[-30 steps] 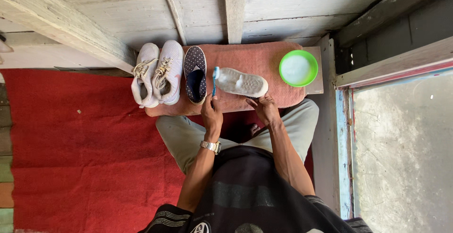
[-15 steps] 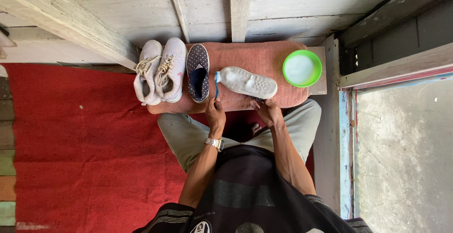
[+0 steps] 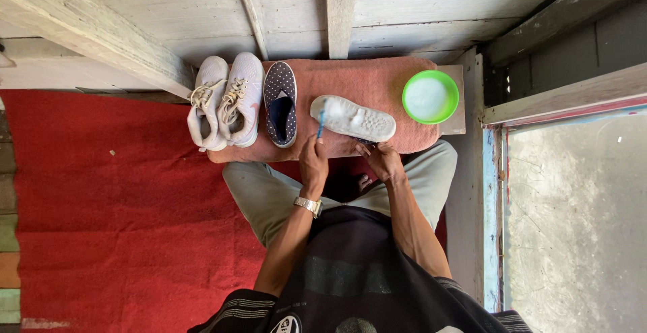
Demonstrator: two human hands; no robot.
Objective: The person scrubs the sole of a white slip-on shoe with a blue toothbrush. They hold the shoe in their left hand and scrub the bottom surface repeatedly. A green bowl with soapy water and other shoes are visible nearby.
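A shoe [image 3: 354, 119] lies sole-up, its white sole facing me, on a pinkish cloth [image 3: 377, 83] over a small low table. My left hand [image 3: 313, 160] holds a blue toothbrush [image 3: 322, 123] with its head against the sole's left end. My right hand [image 3: 382, 161] grips the near edge of that shoe and steadies it. A dark dotted slip-on shoe [image 3: 280, 102] stands just left of the brush.
A pair of white lace-up sneakers [image 3: 226, 100] sits at the cloth's left end. A green bowl of white liquid [image 3: 430, 96] stands at the right end. Red carpet [image 3: 108, 218] covers the floor to the left; a wooden wall lies beyond, and a door frame at right.
The toothbrush head has shifted slightly along the sole's left end. Both hands stay at the shoe. The view has drifted downward a little.
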